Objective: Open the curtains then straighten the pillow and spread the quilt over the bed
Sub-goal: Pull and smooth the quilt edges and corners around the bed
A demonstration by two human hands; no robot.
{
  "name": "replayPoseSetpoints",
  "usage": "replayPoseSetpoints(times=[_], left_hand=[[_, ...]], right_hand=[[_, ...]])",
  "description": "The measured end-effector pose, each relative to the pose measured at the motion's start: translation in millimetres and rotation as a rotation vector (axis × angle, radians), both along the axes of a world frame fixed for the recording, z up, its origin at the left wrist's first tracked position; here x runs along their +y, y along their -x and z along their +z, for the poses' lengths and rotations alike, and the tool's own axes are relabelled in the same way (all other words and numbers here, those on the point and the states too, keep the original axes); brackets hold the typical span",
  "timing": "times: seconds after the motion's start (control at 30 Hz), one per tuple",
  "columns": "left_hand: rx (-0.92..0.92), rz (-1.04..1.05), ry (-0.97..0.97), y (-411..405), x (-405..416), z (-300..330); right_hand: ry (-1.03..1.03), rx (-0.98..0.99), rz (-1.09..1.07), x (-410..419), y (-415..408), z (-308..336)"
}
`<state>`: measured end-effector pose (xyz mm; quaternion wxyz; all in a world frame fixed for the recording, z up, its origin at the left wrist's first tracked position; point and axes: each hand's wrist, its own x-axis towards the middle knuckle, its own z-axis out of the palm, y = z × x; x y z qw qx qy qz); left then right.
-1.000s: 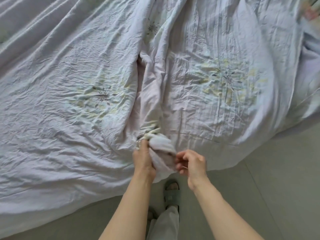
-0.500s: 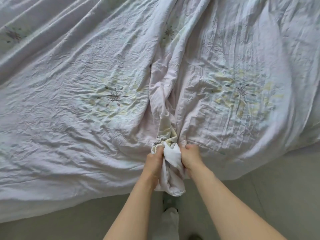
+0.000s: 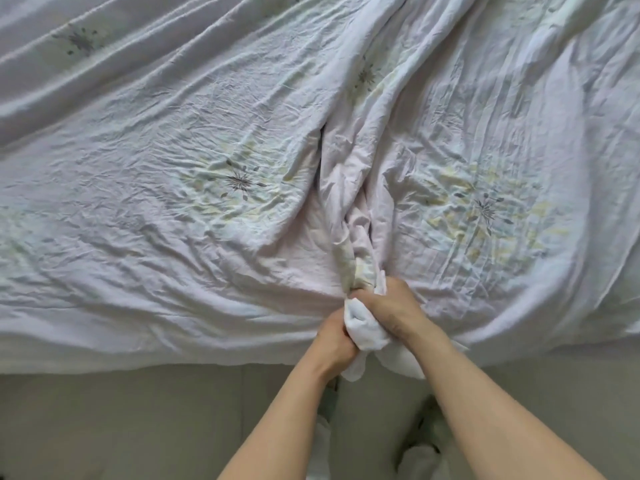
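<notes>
Both hands meet at the near edge of the bed, clamped on one bunched hem of the quilt (image 3: 242, 174). The right hand (image 3: 388, 306) sits on top and slightly farther out, its fingers curled round the gathered cloth; the left hand (image 3: 334, 344) grips the same wad just below it, toward 7 o'clock, the two hands touching. From this grip the quilt lies wholly ahead: a thick ridge of folds (image 3: 349, 216) runs away from the hands toward 12 o'clock, tilting a little to 1 o'clock higher up, and the rest fans flat to 9 and 3 o'clock across the mattress. A white tail of cloth (image 3: 394, 362) hangs below the hands over the floor (image 3: 104, 427). So the long axis of the bunch points straight away from the person, and the slack is collected at the centre. The next move, I judge, turns on parting the hands sideways along the bed's edge, left toward 9, right toward 3, to draw that ridge out flat. Neither hand is clearly better placed; each has its own side.
</notes>
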<state>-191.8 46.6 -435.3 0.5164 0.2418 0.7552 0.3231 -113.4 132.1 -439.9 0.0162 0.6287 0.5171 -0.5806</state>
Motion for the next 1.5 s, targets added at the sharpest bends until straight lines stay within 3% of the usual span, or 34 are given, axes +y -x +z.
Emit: replayPoseSetpoints(times=[0.1, 0.23, 0.4, 0.5, 0.67, 0.83, 0.97, 1.07, 1.17, 1.33, 1.5], left_hand=[[-0.105, -0.287, 0.021, -15.1, -5.3, -7.2], [-0.018, -0.281, -0.057, -43.0, 6.8, -10.7], [-0.024, -0.404, 0.087, -44.1, 2.7, -21.5], [0.09, -0.422, 0.103, -47.1, 10.8, -20.9], [0.405, -0.255, 0.009, -58.7, 19.6, -6.6], [0.659, -0.318, 0.243, -66.9, 10.4, -11.4], [0.759, -0.328, -0.079, -107.8, 30.2, -3.0], [0.859, -0.465, -0.323, -135.7, 51.9, -5.6], [0.902, -0.586, -0.426, -157.8, 70.8, -10.6], [0.953, -0.72, -0.295, -191.9, 93.7, -16.7], [0.948, -0.797, -0.218, -222.4, 122.0, -20.2]], right_hand=[[-0.143, -0.203, 0.113, 14.5, -18.5, 2.3], [-0.339, -0.326, 0.162, 9.2, -40.4, 6.5], [-0.498, -0.415, 0.271, 19.5, -72.6, 3.2], [-0.524, -0.333, 0.18, 15.3, -79.7, 4.8], [-0.394, 0.077, -0.22, 18.5, -98.6, 11.4], [-0.566, -0.116, -0.367, 44.1, -134.9, 19.6], [-0.384, 0.052, -0.088, 45.6, -154.4, -1.5], [-0.246, 0.159, -0.125, 53.7, -165.3, -9.2], [-0.197, 0.121, -0.168, 70.7, -190.0, -13.8], [-0.286, 0.021, -0.247, 90.9, -239.1, -16.1], [-0.519, -0.134, -0.377, 109.2, -271.0, -20.6]])
